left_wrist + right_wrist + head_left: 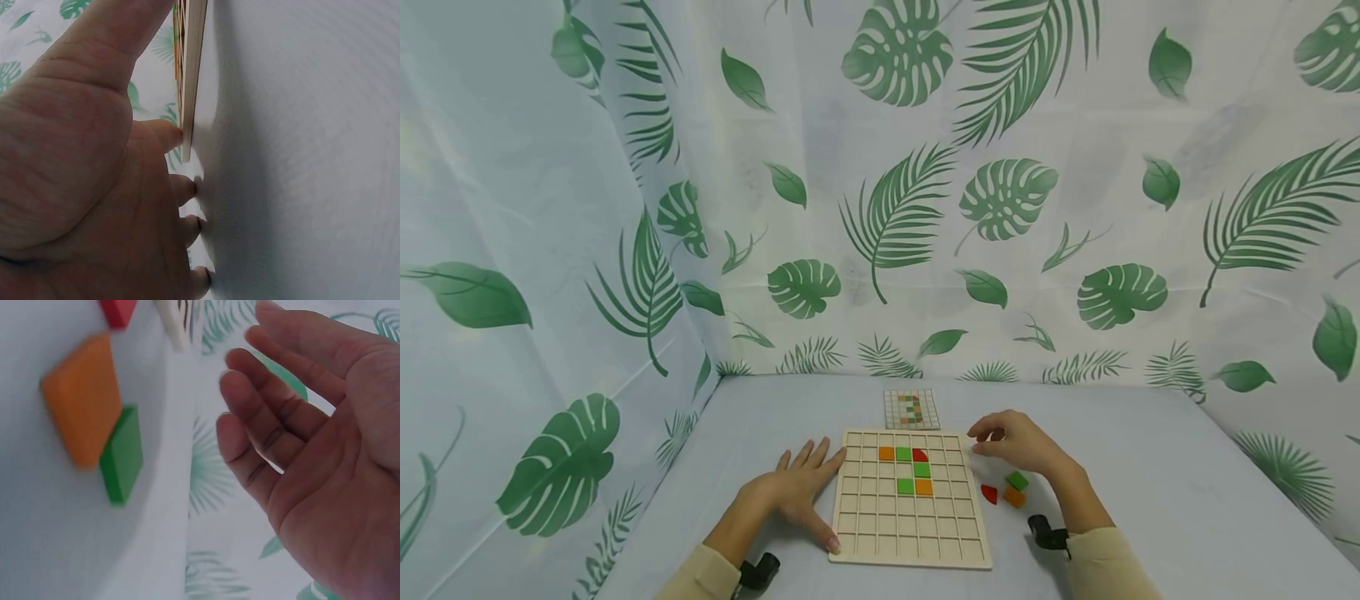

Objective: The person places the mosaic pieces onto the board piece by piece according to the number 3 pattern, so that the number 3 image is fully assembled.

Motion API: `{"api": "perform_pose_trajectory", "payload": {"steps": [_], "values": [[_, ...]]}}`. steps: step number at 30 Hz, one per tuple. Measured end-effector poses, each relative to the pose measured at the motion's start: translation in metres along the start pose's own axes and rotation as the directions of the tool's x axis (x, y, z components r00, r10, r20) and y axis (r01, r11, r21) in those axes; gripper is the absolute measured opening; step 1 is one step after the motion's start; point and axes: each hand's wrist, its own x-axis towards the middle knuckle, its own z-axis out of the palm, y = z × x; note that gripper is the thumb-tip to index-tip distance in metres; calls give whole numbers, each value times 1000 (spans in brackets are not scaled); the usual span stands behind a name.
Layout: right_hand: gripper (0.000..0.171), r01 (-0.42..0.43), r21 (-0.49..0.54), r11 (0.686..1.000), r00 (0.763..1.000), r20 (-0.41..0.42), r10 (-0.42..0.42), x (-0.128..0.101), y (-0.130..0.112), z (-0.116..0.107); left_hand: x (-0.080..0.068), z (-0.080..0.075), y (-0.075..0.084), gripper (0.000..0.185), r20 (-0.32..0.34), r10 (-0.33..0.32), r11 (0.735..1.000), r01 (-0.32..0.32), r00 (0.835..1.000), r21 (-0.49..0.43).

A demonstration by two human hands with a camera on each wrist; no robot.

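Observation:
A wooden grid board (859,533) lies flat on the table with several tiles in its upper rows: orange (886,453), green (903,454), red (919,455), and below them two green and one orange (923,487). My left hand (801,487) lies flat on the cloth with straight fingers against the board's left edge (190,75). My right hand (1009,442) hovers by the board's upper right corner, fingers relaxed and holding nothing (300,444). Just right of the board lie loose tiles: a red piece (989,493), a green tile (1017,480) and an orange tile (1014,497).
A small pattern card (911,408) with coloured squares lies behind the board. The table carries a pale blue cloth (1150,500). Leaf-print curtains (887,208) close it in at the back and on both sides.

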Motion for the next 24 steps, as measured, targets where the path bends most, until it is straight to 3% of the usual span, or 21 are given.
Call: {"api": "perform_pose_trajectory", "payload": {"steps": [9,18,24], "values": [[16,-118,-43,992,991,57,121,-15,14,-14,0,0,-1,134,4,13,1000,-13,1000,7],[21,-251,-81,965,960,108,259,-23,25,-16,-1,1,-1,133,13,19,1000,-19,1000,-4],[22,-261,-62,963,957,117,266,-24,25,-15,0,1,0,133,14,0,1000,0,1000,-2]]}}
